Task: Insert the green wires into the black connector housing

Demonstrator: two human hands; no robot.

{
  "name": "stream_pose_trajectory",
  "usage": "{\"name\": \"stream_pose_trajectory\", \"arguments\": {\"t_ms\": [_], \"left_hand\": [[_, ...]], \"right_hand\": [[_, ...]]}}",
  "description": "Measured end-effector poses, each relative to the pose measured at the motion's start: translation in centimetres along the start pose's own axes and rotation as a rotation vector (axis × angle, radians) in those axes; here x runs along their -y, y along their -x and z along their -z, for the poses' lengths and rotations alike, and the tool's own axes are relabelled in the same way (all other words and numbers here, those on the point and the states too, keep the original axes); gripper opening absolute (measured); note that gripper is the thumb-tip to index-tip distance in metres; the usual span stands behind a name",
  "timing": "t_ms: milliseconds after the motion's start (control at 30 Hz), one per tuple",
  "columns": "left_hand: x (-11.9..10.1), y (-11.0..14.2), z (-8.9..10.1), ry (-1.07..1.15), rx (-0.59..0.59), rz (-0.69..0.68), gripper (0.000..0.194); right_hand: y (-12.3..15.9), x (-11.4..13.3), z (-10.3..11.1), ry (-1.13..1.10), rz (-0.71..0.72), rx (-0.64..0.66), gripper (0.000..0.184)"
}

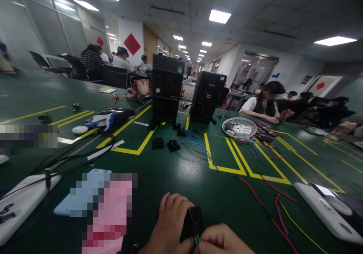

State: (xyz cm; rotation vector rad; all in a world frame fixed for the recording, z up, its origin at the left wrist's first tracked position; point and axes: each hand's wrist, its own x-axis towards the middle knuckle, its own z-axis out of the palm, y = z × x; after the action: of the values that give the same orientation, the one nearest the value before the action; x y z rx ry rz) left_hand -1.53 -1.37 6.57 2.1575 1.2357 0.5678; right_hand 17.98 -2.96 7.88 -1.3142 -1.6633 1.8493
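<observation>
A green table (159, 174) spanned the frame, two black computer towers (167, 89) standing at upper centre. At bottom centre, the left hand (172, 223) curled its fingers round a small black case (195, 216); the right hand (221, 240) pinched a green wire (196, 239).

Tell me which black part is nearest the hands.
The black part at the picture's bottom, held in the left hand; the other black parts lie untouched, farther back.

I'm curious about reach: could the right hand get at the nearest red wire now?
Likely yes: the red wire lies rightward of the right hand, with nothing visible between them. But that hand seems to pinch a green piece, which it would probably have to release first.
</observation>
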Motion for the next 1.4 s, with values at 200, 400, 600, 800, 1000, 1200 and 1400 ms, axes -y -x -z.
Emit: {"name": "stream_pose_trajectory", "arguments": {"t_ms": [200,400,600,800,1000,1200,1400], "left_hand": [[-0.16,0.40,-0.19,0.023,-0.105,-0.043,0.047],[-0.33,0.66,-0.05,0.016,-0.116,-0.053,0.043],[-0.18,0.70,-0.14,-0.012,-0.110,-0.069,0.043],[-0.01,0.57,-0.26,-0.030,-0.100,-0.068,0.043],[0.04,0.70,-0.30,-0.035,-0.105,-0.069,0.043],[-0.14,0.72,-0.28,-0.043,-0.130,-0.075,0.046],[-0.16,0.68,-0.33,-0.036,-0.133,-0.074,0.047]], "right_hand": [[0.32,0.54,-0.21,-0.099,-0.133,-0.010,0.034],[0.55,0.72,-0.22,-0.117,-0.134,-0.002,0.033],[0.52,0.45,-0.04,-0.145,-0.123,0.023,0.034],[0.68,0.87,-0.28,-0.163,-0.143,0.009,0.037],[0.59,0.83,-0.37,-0.162,-0.126,0.007,0.033],[0.53,0.91,-0.35,-0.125,-0.199,0.052,0.039],[0.68,0.62,-0.29,-0.090,-0.177,0.075,0.040]]}}
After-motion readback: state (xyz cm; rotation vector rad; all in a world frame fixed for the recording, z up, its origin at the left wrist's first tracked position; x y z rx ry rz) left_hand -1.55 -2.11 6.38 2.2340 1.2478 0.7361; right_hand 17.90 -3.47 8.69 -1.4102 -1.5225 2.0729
